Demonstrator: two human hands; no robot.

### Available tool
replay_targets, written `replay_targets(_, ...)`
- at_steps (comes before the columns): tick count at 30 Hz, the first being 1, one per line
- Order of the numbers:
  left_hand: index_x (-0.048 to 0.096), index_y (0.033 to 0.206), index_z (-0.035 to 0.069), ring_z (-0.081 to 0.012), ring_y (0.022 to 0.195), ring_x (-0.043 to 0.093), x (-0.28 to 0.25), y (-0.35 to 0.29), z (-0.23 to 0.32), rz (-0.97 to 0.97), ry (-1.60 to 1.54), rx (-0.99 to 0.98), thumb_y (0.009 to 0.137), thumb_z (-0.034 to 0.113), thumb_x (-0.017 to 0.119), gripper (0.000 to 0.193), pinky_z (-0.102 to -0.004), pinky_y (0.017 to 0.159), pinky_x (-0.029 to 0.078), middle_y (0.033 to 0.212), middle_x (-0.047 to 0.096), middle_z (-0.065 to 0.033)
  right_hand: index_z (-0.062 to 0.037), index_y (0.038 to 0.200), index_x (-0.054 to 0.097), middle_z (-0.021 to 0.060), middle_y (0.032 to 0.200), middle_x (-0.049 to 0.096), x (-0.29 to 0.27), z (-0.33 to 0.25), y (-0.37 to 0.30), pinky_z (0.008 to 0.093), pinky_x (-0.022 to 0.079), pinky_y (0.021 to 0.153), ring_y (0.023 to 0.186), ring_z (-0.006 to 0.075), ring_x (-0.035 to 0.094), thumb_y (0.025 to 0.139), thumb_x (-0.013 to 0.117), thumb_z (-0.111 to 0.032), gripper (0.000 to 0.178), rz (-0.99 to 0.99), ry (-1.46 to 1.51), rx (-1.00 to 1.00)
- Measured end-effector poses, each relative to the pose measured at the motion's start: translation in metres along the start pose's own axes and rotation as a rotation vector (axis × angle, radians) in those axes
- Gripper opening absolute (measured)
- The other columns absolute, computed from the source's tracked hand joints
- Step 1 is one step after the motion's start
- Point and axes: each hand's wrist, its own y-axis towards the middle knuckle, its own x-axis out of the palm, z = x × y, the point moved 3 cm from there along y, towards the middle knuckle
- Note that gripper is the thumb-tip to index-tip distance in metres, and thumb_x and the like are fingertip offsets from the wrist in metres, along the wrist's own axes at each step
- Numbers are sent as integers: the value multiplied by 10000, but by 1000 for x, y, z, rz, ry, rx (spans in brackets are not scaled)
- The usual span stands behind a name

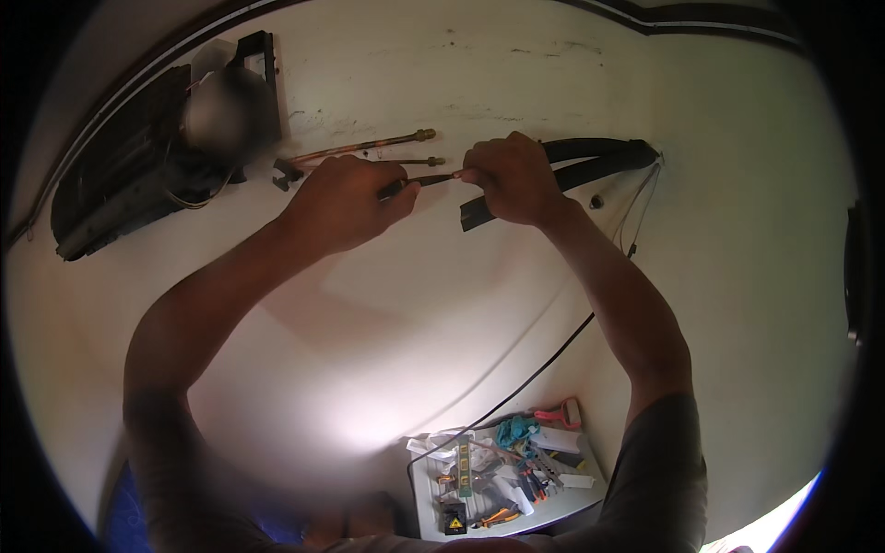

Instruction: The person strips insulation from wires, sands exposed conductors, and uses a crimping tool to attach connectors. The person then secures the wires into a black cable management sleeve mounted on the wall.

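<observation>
Both my arms reach up in front of a pale wall. My left hand [343, 205] is closed on a thin dark length [431, 181], perhaps a cable or a narrow tool; its exact kind does not show. The other end of this length runs to the pinched fingers of my right hand [516, 180], which is closed too. Behind the right hand, black foam-like pipe sleeves [604, 166] come from a hole in the wall. Just above my left hand, two copper pipes with brass fittings [424, 135] stick out toward the right.
A dark wall-mounted unit [124, 161] with its inside exposed hangs at the upper left. Thin wires [636, 207] and a black cable [544, 367] hang below the sleeves. Lower down, a white surface [429, 507] carries several tools, a green level [465, 465] and a teal cloth [516, 430].
</observation>
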Motion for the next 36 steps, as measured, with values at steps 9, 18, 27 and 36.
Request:
replay_targets(9, 734, 934, 35, -123, 462, 445, -8, -1, 9, -217, -825, -426, 1097, 355, 628, 374, -253, 427, 347, 743, 597, -9, -115, 835, 698, 69, 747, 675, -16, 5, 11, 441, 514, 677, 713, 336, 681, 938, 771, -195, 150, 217, 53, -121)
replay_targets(18, 758, 951, 33, -118, 460, 482, -20, 15, 0, -253, -699, -447, 1070, 392, 641, 396, -289, 414, 358, 652, 595, -13, -115, 812, 685, 69, 715, 650, -10, 4, 19, 441, 502, 646, 688, 338, 666, 912, 773, -151, 138, 238, 45, -134)
replay_targets(27, 759, 966, 21, -186, 474, 551, -9, 12, 6, 129, -68, 98, 1079, 381, 626, 400, -371, 537, 513, 648, 622, -100, -125, 824, 718, 49, 743, 670, -5, 10, 15, 448, 512, 669, 692, 321, 674, 914, 786, -164, 119, 194, 7, -129)
replay_targets(36, 714, 917, 71, -141, 424, 486, -9, 10, 6, -485, -1008, -618, 1100, 444, 615, 427, -273, 371, 300, 667, 627, -31, -126, 801, 709, 40, 723, 670, -4, 11, 7, 435, 500, 648, 679, 308, 676, 861, 808, -148, 118, 238, 87, -187)
